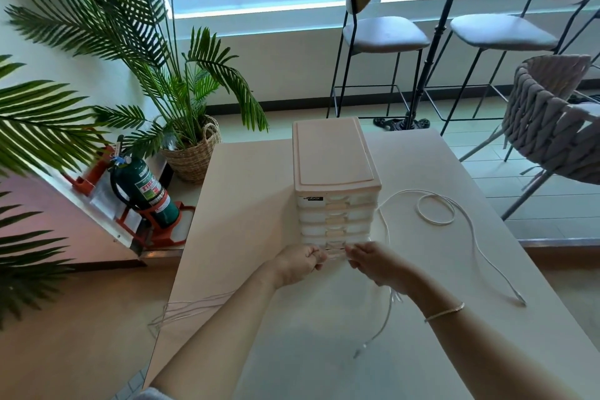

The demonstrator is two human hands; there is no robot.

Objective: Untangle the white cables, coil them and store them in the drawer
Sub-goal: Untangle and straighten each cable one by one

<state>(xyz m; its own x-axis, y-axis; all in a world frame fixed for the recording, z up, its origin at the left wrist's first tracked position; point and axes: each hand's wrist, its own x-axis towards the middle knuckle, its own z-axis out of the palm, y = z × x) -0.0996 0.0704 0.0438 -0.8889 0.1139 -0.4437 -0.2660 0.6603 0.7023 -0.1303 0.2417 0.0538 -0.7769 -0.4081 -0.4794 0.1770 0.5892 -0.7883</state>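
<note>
Item: white cables (467, 221), thin, flat-looking, pale against the pale counter (253, 191). Both hands are working a short stretch of cable just in front of the drawer unit (334, 178), with the left hand (297, 265) curling its fingers (316, 256) round one end of that stretch and the right hand (376, 265) pinching the other, so the held span is running side to side between them. The remaining length is trailing to the right of the right fingers, looping once, then running toward the near edge; the right hand is nearer it. Further strands are hanging below the left forearm. All drawers are appearing closed.
</note>
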